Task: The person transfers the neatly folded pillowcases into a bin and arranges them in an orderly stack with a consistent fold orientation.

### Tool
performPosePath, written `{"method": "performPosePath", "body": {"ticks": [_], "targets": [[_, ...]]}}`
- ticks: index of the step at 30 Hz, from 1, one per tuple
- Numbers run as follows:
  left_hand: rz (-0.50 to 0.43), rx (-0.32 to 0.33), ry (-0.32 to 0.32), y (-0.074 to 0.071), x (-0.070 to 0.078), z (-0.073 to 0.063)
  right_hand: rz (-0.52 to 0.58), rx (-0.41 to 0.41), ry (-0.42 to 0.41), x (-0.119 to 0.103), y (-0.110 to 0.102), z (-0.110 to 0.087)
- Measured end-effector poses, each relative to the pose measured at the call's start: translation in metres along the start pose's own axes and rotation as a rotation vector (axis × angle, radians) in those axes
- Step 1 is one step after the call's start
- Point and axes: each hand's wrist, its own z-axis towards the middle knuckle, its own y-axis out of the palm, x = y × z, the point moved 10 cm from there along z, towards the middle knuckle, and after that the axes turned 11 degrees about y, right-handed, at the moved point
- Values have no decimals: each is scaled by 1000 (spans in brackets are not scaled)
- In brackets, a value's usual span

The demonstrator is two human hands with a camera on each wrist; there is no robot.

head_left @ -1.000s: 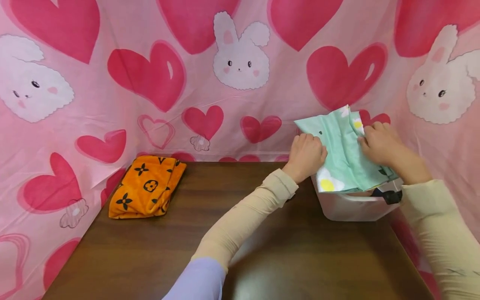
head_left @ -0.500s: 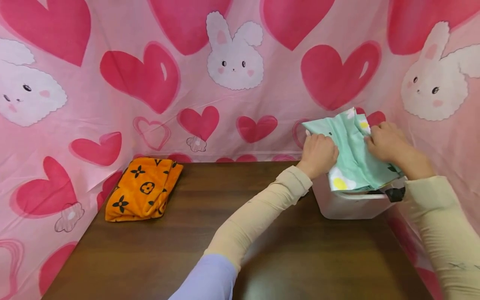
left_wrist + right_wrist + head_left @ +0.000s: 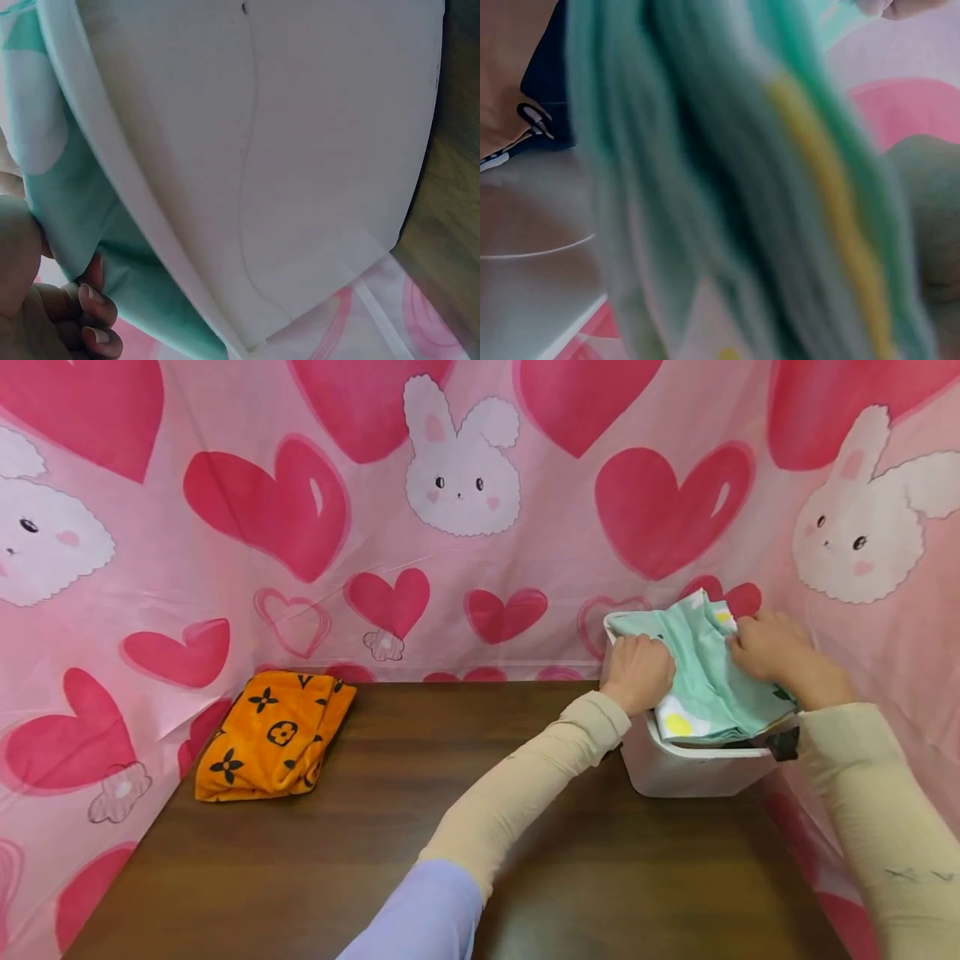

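A folded mint-green cloth with white-and-yellow daisies lies tilted over the opening of a white plastic bin at the table's right. My left hand grips its left side; in the left wrist view the curled fingers hold the cloth's edge just outside the bin's rim. At the right side, my right hand holds the cloth, its fingertips hidden. The right wrist view shows the layered folds close up and blurred. Beside them, dark navy fabric and tan material show inside the bin.
A folded orange cloth with black motifs lies on the left of the brown wooden table. A black piece sits at the bin's front right rim. Pink curtain with hearts and rabbits encloses the back and sides.
Both hands have lowered the green cloth, and its left corner now lies at the bin's rim instead of above it. The view has shifted slightly right. The orange cloth stays put.
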Motion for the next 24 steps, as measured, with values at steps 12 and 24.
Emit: {"method": "performPosePath", "body": {"ticks": [12,24], "targets": [[-14,-104,-8,25,9,2,-31,-67,4,6,16,8],[24,-77,14,26,13,4,-28,-64,-14,8,19,4]]}}
